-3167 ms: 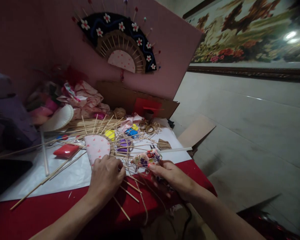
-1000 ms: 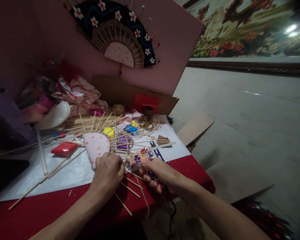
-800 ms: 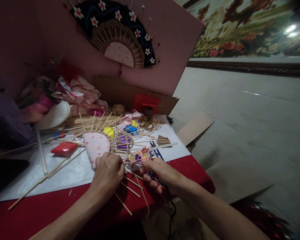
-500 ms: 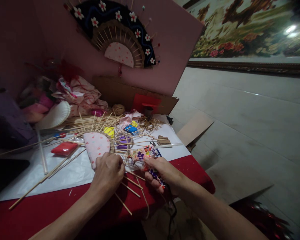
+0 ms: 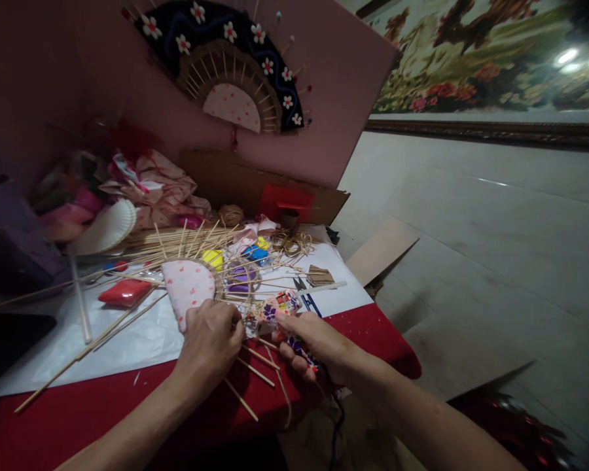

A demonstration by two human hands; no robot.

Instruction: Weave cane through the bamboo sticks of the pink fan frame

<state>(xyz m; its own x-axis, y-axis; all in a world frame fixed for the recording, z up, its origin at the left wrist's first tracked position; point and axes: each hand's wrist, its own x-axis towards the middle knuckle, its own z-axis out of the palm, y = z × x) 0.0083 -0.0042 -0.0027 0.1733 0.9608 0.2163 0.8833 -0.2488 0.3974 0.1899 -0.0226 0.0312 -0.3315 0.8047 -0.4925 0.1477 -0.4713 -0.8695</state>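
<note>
cord (image 5: 337,425) runs down from the right hand (image 5: 319,337) past the near edge of the red table (image 5: 373,343); twine (image 5: 285,392) dangles beside it. the right hand is wrapped round a flowered glue gun (image 5: 275,307), its nose pointing at the left hand (image 5: 211,333); whether the nose touches anything i can't tell. the left hand is curled shut on the near edge of a fan (image 5: 189,291), and what its fingertips pinch is hidden. the fan lies on the table, a half-round pink pad with red dots, thin sticks (image 5: 259,375) spreading from its curved side, some over the red cloth.

left of the fan, on a white sheet (image 5: 142,350), lies a red packet (image 5: 124,293). right of the pad, purple clay (image 5: 239,279) shows among the sticks, with yellow clay (image 5: 213,260) and blue clay (image 5: 256,253) further back. cardboard (image 5: 320,276) sits near the sheet's right side. behind come a stick bundle (image 5: 142,247), a white fluted plate (image 5: 110,229), a twine ball (image 5: 230,214) and crumpled pink cloth (image 5: 160,183).

beyond, a black fan (image 5: 216,23) with white flowers is pinned to a pink board (image 5: 334,98). a framed picture (image 5: 451,85) hangs on the tiled wall (image 5: 471,216).
</note>
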